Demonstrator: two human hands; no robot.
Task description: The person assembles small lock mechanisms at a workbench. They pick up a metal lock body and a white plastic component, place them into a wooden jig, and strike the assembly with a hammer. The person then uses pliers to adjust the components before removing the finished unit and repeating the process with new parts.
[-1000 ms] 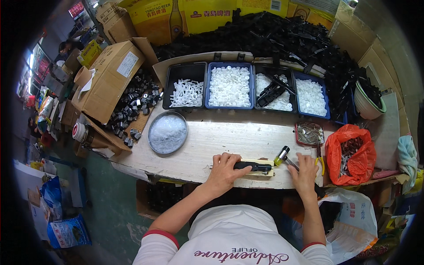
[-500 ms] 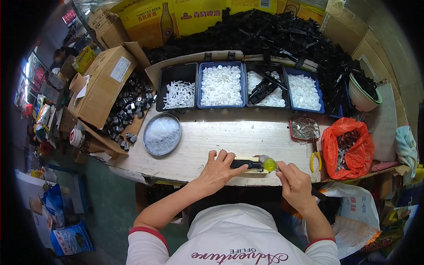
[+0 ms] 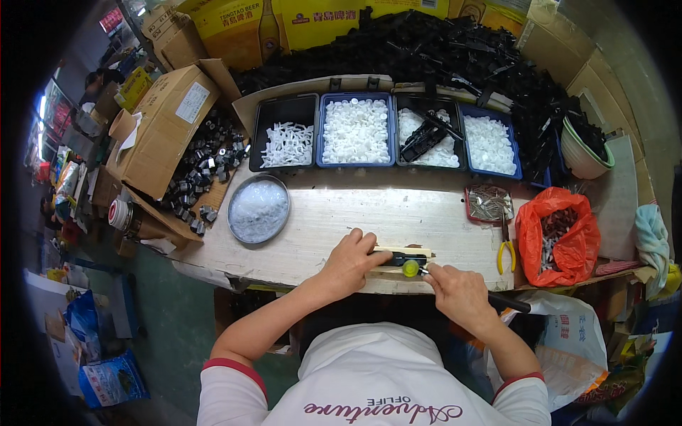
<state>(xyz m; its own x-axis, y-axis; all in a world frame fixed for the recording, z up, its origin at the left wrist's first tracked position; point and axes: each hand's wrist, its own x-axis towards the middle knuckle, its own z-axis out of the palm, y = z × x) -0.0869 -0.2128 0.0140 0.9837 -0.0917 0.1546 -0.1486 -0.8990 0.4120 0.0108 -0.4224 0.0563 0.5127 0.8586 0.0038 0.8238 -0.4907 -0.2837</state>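
Observation:
My left hand (image 3: 347,268) presses down on a slim black plastic part (image 3: 399,258) lying in a pale wooden block (image 3: 420,250) at the table's near edge. Its thumb and fingers close on the part's left end. In my right hand (image 3: 458,295) is a mallet with a round yellow-green head (image 3: 410,268) and a black handle (image 3: 511,304). The fingers wrap the shaft close to the head. That head sits at the near side of the black part; whether the two touch, I cannot tell.
Behind stand trays of white plastic pieces, one a blue tray (image 3: 355,165). Black parts (image 3: 440,53) are heaped beyond. A round metal dish (image 3: 287,213) lies left, near a carton (image 3: 153,135). Yellow-handled pliers (image 3: 506,259), a red pin box (image 3: 469,206) and a red bag (image 3: 590,231) are right.
The mallet head has moved left and now sits lower against the black part, with my right hand following leftward. My left hand stays on the part.

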